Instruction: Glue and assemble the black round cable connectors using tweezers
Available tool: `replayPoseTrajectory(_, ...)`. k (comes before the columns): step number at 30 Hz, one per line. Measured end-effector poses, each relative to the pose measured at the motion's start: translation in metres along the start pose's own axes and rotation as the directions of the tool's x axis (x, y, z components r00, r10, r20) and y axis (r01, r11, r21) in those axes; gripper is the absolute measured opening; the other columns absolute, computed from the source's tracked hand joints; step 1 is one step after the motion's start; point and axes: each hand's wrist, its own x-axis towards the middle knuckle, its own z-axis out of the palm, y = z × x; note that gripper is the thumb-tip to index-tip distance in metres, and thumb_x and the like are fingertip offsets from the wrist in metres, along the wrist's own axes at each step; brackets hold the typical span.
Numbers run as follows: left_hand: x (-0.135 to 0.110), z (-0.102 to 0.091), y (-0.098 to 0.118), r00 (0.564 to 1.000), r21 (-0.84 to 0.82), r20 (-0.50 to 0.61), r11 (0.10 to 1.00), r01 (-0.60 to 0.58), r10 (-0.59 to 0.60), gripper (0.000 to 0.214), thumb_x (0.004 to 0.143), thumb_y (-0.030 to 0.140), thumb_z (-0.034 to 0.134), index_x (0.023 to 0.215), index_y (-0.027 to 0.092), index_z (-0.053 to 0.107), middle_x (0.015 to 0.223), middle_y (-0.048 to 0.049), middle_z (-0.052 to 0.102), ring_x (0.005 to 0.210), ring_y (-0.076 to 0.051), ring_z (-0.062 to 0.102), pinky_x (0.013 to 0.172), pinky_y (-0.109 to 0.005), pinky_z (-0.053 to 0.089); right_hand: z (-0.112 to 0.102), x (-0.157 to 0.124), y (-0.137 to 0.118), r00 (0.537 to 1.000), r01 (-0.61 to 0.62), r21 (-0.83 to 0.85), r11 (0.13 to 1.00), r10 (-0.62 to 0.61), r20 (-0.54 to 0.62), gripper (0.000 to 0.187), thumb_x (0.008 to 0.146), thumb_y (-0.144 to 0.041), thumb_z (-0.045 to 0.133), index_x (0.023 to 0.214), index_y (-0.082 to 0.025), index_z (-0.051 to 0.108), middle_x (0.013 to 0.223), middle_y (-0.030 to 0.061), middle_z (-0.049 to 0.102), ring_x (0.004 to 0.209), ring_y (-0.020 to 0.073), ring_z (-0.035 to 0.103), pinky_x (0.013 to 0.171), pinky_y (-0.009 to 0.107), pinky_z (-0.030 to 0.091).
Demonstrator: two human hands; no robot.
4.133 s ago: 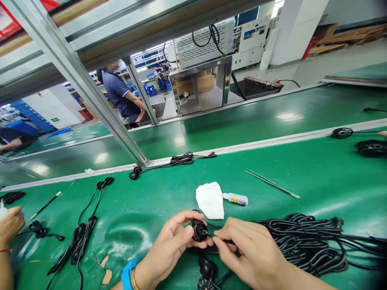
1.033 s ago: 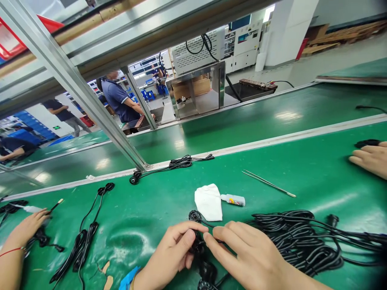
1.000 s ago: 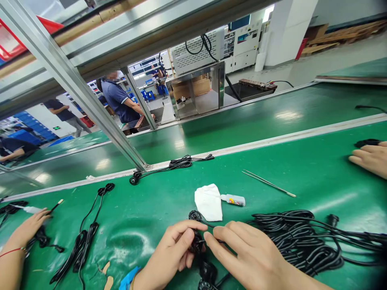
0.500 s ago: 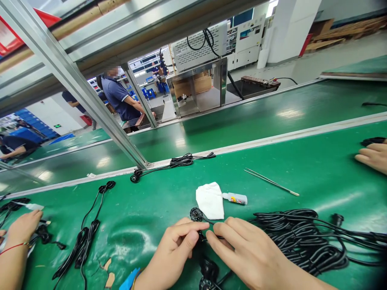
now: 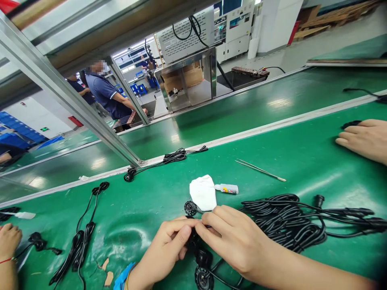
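My left hand (image 5: 165, 251) is closed in a pinch on a black cable (image 5: 193, 241) low in the middle of the view. Against its fingertips, my right hand (image 5: 238, 241) closes on the same cable from the other side. My fingers cover most of the gripped spot. One round ribbed black end piece (image 5: 190, 208) lies just beyond my fingers, and a second ribbed end piece (image 5: 204, 278) is below them. A folded white cloth (image 5: 203, 192) rests behind my hands, touching the nozzle of a small clear bottle (image 5: 228, 189).
Coiled black cables (image 5: 284, 221) lie right of my hands. Tweezers (image 5: 260, 170) are farther back. Another cable bundle (image 5: 80, 245) lies left, and one more (image 5: 175, 156) lies along the white rail. Co-workers' hands show at the right (image 5: 367, 139) and left (image 5: 9, 241). A metal post (image 5: 75, 100) rises behind.
The view has shifted slightly, so the bench things appear farther left and higher. My hands keep their pinch together. At the left, a co-worker's hand has moved away from the white-tipped item.
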Motion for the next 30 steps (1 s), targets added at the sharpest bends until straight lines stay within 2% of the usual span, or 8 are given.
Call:
replayPoseTrajectory(3,0.001,-0.002,-0.003,0.997,-0.08,-0.007,0.994,0.081,-0.082,0.055,0.096,0.058,0.048,0.123,0.017,0.071,0.055,0.0037,0.048,0.041,-0.004,0.036,0.037,-0.016,0.021,0.0,0.0,0.0,1.0,0.001,0.014,1.0,-0.001,0.005,0.035,0.101,-0.009,0.032,0.1,-0.008,0.067,0.079,0.0081,0.056,0.071,0.0194,0.044,0.063,0.033,0.034)
replayPoseTrajectory(5,0.001,-0.004,-0.007,0.991,-0.148,-0.013,0.981,0.128,-0.131,0.059,0.094,0.061,0.049,0.125,0.015,0.07,0.048,0.0057,0.044,0.038,-0.005,0.033,0.035,-0.015,0.02,0.001,-0.002,0.001,0.999,-0.026,0.047,0.999,0.025,0.021,0.035,0.102,-0.01,0.031,0.099,-0.01,0.066,0.081,0.0081,0.056,0.072,0.0192,0.043,0.063,0.033,0.034)
replayPoseTrajectory(9,0.001,-0.006,-0.009,0.991,-0.215,0.008,0.968,0.131,-0.132,0.058,0.092,0.061,0.053,0.122,0.015,0.072,0.06,0.0015,0.053,0.039,-0.003,0.036,0.033,-0.015,0.02,0.004,-0.006,0.004,0.994,-0.107,0.104,0.989,0.105,0.024,0.031,0.099,-0.006,0.035,0.095,-0.016,0.064,0.086,0.0066,0.055,0.074,0.0183,0.043,0.063,0.031,0.033)
replayPoseTrajectory(13,0.001,-0.005,-0.004,0.993,-0.179,0.027,0.977,0.118,-0.115,0.059,0.092,0.062,0.053,0.122,0.015,0.072,0.057,0.0026,0.05,0.04,-0.004,0.037,0.034,-0.015,0.022,0.008,-0.008,0.005,0.992,-0.127,0.175,0.976,0.128,0.006,0.034,0.094,0.001,0.037,0.102,-0.018,0.064,0.088,0.0056,0.055,0.076,0.0177,0.044,0.064,0.029,0.034)
replayPoseTrajectory(16,0.001,-0.004,-0.002,0.995,-0.139,0.008,0.985,0.103,-0.102,0.059,0.092,0.062,0.052,0.123,0.016,0.072,0.057,0.0031,0.048,0.041,-0.005,0.038,0.035,-0.015,0.023,0.01,-0.009,0.005,0.991,-0.13,0.145,0.981,0.13,0.008,0.032,0.094,0.0,0.04,0.106,-0.017,0.064,0.087,0.0059,0.054,0.075,0.0183,0.043,0.064,0.03,0.033)
replayPoseTrajectory(19,0.0,-0.002,0.0,0.997,-0.109,-0.017,0.991,0.079,-0.082,0.061,0.092,0.063,0.051,0.123,0.015,0.072,0.052,0.005,0.045,0.039,-0.005,0.036,0.036,-0.016,0.023,0.009,-0.009,0.003,0.994,-0.104,0.07,0.992,0.102,0.028,0.028,0.097,-0.006,0.038,0.101,-0.013,0.065,0.087,0.0078,0.055,0.074,0.0195,0.042,0.064,0.032,0.033)
replayPoseTrajectory(25,0.001,0.002,0.0,0.996,-0.07,-0.018,0.994,0.084,-0.086,0.062,0.094,0.062,0.047,0.128,0.014,0.068,0.046,0.006,0.044,0.037,-0.005,0.035,0.035,-0.016,0.022,0.001,-0.003,-0.005,0.999,0.039,-0.029,0.999,-0.039,-0.019,0.036,0.1,-0.007,0.031,0.098,-0.004,0.067,0.077,0.0095,0.056,0.069,0.02,0.044,0.061,0.034,0.035)
replayPoseTrajectory(30,0.001,0.001,-0.006,0.985,-0.122,-0.124,0.987,0.107,-0.123,0.068,0.093,0.063,0.049,0.133,0.01,0.064,0.045,0.0065,0.047,0.034,-0.005,0.034,0.036,-0.017,0.023,0.004,-0.006,-0.008,0.997,0.062,-0.067,0.996,-0.064,-0.034,0.035,0.098,-0.004,0.033,0.1,-0.002,0.068,0.074,0.0089,0.056,0.067,0.0194,0.046,0.059,0.033,0.036)
